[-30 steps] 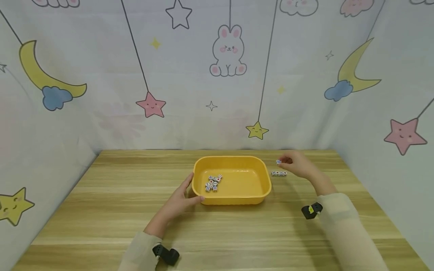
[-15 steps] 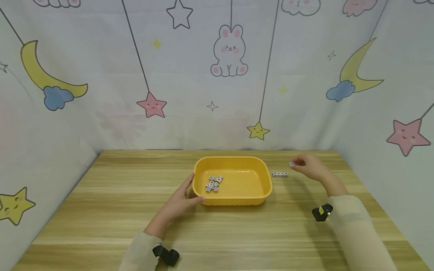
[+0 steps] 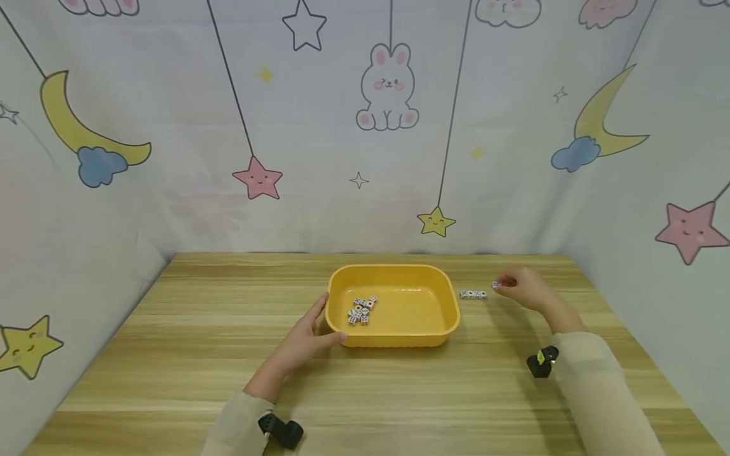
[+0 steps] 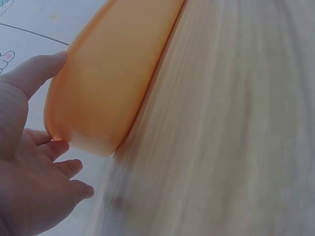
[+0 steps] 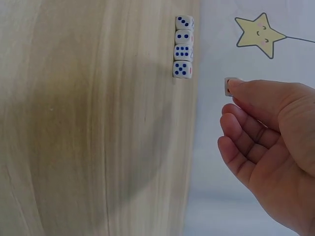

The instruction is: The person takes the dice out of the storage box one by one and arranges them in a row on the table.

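A yellow plastic tub stands on the table with several white dice heaped in its left part. My left hand holds the tub's near left corner, thumb on the front side and fingers along the left end. In the left wrist view, the lower fingers of that hand hang apart from the tub wall. My right hand pinches one die between thumb and finger, above the table. Left of it, a straight row of dice lies right of the tub, their sides touching.
The wooden table reaches back to a pale curtain printed with stars, moons and a rabbit. Similar cloth hangs at both sides. Black wrist cameras are strapped to both sleeves.
My right hand has moved to the right with the die, past the end of the row, then slightly down. The left hand and the tub have stayed put.
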Available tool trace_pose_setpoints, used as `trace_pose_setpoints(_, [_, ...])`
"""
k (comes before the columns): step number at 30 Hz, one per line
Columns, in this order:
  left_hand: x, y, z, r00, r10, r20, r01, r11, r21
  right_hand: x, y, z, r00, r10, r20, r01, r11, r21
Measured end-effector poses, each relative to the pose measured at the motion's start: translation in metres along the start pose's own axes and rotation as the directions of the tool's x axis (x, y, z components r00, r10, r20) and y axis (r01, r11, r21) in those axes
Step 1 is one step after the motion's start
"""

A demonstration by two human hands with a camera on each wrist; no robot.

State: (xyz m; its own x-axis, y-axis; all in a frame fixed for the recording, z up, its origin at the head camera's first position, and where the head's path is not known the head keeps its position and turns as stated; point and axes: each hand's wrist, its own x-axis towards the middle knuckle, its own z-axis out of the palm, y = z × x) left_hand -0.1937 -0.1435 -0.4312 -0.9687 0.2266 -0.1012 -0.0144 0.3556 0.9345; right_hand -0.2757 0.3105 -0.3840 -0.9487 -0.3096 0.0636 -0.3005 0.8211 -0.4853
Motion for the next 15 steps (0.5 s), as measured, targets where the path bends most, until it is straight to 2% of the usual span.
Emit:
trace_pose_setpoints(5, [-0.001, 0.001, -0.001, 1.0, -0.001, -0.001, 0.001, 1.0, 0.001, 0.001, -0.001, 0.004, 1.0, -0.01, -0.003, 0.01, 1.0, 0.008])
trace_pose_setpoints(11, [-0.001, 0.002, -0.001, 1.0, -0.001, 0.002, 0.001, 1.0, -0.005, 0.001, 0.001, 0.009, 0.997, 0.05, 0.051, -0.052, 0.998, 0.028])
trace_pose_setpoints(15, [-0.001, 0.002, 0.0, 1.0, -0.001, 0.003, 0.001, 1.0, -0.005, 0.001, 0.004, 0.013, 0.996, 0.069, 0.061, -0.07, 0.997, 0.018])
